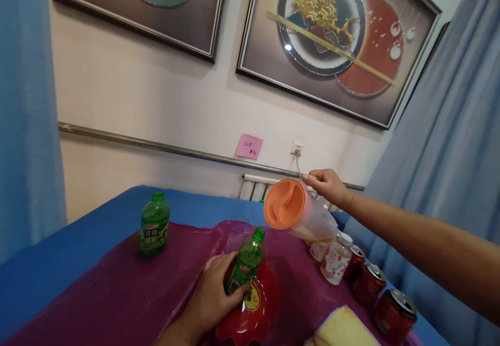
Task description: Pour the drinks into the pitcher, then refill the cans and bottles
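My left hand (213,294) is wrapped round a green bottle (250,255), holding it over a red scalloped dish (263,309). In my right hand (328,185) is a clear pitcher (314,223) with an orange lid (285,204), gripped on its far side and tipped to the left. The lid faces me, above and to the right of the green bottle. No stream of liquid shows between pitcher and bottle. A second green bottle (154,226), with a label, stands upright at the left on the purple sheet (128,294).
White-capped jars (336,260) and red cans (395,314) line the right side. A folded yellow cloth (346,328) lies near the front. Behind are a metal rail (167,150), a plugged-in cord and framed pictures; blue curtains (441,153) hang on both sides.
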Demonstrator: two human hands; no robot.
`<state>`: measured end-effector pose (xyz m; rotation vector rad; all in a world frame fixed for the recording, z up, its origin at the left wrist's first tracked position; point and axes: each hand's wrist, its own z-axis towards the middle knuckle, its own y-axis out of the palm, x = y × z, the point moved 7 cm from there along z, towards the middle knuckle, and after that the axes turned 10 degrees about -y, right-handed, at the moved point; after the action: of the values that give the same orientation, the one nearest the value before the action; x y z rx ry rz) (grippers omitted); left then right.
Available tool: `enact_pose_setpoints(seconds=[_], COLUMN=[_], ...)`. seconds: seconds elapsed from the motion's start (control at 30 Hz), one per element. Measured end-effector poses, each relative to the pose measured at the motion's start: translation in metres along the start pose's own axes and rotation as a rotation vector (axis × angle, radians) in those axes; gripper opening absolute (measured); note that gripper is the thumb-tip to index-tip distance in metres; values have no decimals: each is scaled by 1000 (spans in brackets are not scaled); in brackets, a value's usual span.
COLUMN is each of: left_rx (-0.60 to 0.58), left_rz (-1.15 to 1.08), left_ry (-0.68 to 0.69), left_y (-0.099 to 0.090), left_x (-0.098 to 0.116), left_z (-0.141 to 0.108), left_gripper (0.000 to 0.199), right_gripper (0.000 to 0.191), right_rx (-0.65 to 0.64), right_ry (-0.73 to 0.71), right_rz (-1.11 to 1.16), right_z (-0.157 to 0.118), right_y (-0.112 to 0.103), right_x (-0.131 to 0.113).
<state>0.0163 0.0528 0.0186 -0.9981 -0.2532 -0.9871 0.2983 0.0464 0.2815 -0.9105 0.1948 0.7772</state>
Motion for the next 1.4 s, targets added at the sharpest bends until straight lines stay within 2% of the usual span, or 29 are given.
enact_pose_setpoints(seconds=[0.37, 0.63, 0.97, 1.4], left_rx=[-30, -61, -112, -99], left_rz=[9, -22, -39, -47], left_ry=[-8, -28, -54, -48], left_y=[-9, -13, -8, -11], left_x=[16, 23, 21, 25], left_z=[0, 1, 0, 0], left_gripper=[60, 58, 58, 57], right_gripper=[63, 63, 62, 60], right_rx=[-65, -67, -87, -159], right_ry=[-58, -83, -91, -112], right_rz=[-77, -75, -110, -181], right_z=[1, 3, 4, 4], right_y=[7, 6, 4, 5], right_x=[-4, -7, -12, -14])
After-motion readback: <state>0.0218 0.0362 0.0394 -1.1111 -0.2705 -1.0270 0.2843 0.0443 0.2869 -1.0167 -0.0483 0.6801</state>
